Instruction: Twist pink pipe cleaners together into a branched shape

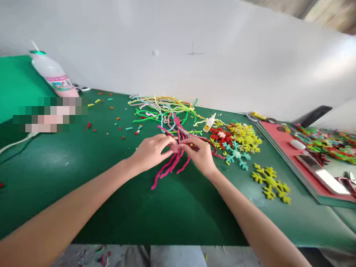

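My left hand (pixel 155 150) and my right hand (pixel 198 152) meet over the middle of the green table, fingertips pinched. Between them is a small light-pink pipe cleaner piece (pixel 174 147), its exact shape partly hidden by the fingers. Long dark-pink pipe cleaners (pixel 167 168) lie below and beyond the hands. Just past my right fingers rests a pair of scissors (pixel 183 131), its handle partly covered by that hand. Behind, a tangle of many-coloured pipe cleaners (pixel 161 105) spreads out, and a small white glue bottle (pixel 209 123) is at its right.
Finished-looking snowflakes in yellow (pixel 246 137), red (pixel 221 136) and blue (pixel 236 154) lie right of my hands, with an olive one (pixel 271 182) nearer. Coloured snippets dot the left. A drink bottle (pixel 55 74) stands far left; a red board (pixel 292 159) lies right. A wall closes the back.
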`<state>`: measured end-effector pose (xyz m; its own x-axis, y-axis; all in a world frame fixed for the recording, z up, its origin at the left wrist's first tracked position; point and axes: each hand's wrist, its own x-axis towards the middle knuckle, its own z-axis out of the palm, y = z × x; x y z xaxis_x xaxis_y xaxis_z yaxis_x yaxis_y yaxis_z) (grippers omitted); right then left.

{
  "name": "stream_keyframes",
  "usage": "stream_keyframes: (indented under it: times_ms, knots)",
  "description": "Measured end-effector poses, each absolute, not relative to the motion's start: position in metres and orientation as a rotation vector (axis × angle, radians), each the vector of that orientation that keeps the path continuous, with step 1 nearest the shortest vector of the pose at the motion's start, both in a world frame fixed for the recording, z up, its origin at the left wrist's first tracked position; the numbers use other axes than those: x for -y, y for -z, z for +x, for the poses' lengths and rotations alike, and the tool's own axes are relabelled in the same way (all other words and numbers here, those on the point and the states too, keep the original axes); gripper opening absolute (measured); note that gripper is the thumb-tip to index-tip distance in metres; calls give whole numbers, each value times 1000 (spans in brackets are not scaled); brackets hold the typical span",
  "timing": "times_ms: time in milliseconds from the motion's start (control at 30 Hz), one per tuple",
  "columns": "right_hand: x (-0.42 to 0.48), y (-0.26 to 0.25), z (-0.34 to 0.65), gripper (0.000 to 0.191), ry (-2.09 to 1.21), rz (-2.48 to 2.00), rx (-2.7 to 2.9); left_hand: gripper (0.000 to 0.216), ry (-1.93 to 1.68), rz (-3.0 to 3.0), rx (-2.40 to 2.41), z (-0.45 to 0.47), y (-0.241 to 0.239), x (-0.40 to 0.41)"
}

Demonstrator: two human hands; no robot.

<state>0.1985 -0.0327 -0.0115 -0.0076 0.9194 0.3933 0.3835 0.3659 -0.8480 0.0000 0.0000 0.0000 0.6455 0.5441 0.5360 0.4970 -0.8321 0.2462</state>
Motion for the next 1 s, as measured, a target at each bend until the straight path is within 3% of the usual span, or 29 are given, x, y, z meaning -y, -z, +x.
stream_keyframes:
  times_ms: [200, 533, 700, 900, 1000]
  knots:
    - [26, 15, 208, 25, -642, -1301, 1345, 12, -644, 2824, -891, -11, 0, -16]
    - [24, 18, 208, 23, -631, -1282, 1377, 20, -492, 2888, -854, -12, 3, -20]
    - [24, 16, 209, 23, -582, -1291, 1410, 21, -569, 2869, -860, -13, 2, -20]
    - [27, 15, 209, 21, -309, -1289, 1657, 24, -1000, 2810, -1078, -15, 3, -27]
    - [28, 16, 206, 23, -180, -1185, 1937, 21, -920, 2878, -1086, -17, 6, -32]
